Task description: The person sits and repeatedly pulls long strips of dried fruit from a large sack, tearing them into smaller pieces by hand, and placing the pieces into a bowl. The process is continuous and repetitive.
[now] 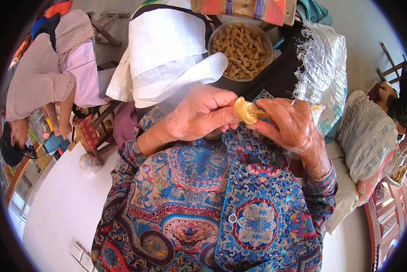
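In front of my chest, my left hand (199,113) pinches one side of a pale yellow twisted strip (245,110), with its thumb and curled fingers pressed together. My right hand (289,122) grips the other side between thumb and fingers. The strip is wound into a loop or knot between the two hands; its material I cannot make out for certain. A yellow end shows beyond my right hand. Just past my hands, a round metal bowl (270,51) holds many tan knotted pieces (240,47).
White cloth (167,50) covers my lap left of the bowl. A frayed white woven sack (326,72) lies to the right, with another full sack (366,136) farther right. A wooden box (249,9) stands beyond the bowl. At left, another person (40,86) sits working.
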The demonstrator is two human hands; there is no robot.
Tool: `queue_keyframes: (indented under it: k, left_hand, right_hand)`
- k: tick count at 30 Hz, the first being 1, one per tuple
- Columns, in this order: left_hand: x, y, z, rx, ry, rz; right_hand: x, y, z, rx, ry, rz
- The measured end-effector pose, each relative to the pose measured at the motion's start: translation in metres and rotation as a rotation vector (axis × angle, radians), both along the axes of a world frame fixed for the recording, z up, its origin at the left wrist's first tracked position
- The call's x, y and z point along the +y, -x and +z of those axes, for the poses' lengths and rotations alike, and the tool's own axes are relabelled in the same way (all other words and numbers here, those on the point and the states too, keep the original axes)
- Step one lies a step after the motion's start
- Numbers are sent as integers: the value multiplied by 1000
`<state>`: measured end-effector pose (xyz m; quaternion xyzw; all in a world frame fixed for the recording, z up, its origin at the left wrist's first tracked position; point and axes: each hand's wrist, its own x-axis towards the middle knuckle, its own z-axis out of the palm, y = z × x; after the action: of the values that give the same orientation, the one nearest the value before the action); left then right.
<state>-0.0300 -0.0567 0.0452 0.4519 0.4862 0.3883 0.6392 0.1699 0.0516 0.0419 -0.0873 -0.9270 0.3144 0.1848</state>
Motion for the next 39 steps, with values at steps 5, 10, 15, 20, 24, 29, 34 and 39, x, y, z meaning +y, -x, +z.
queue_keyframes:
  k: [5, 10, 15, 20, 24, 29, 34, 39]
  left_hand:
    - [1, 10, -4, 194, -330, -88]
    - [-1, 27, -2, 318, -395, -205]
    - [-8, 38, -4, 302, -377, -145]
    - [3, 41, -3, 344, -301, -188]
    - [16, 26, -1, 568, -476, -152]
    - [28, -3, -6, 794, -697, -197]
    - [16, -1, -3, 510, -508, -419]
    - [7, 34, 11, 301, -519, -467]
  right_hand:
    - [0, -1, 8, -13, 5, 28]
    - [0, -5, 10, 6, 50, 41]
    - [0, -11, 7, -36, 88, 0]
    - [5, 0, 7, -47, 356, -31]
    - [7, 2, 2, -101, 472, -48]
    - [9, 2, -2, -109, 507, -56]
    - [14, -11, 6, -193, 533, 109]
    - [-4, -13, 10, -70, 470, 107]
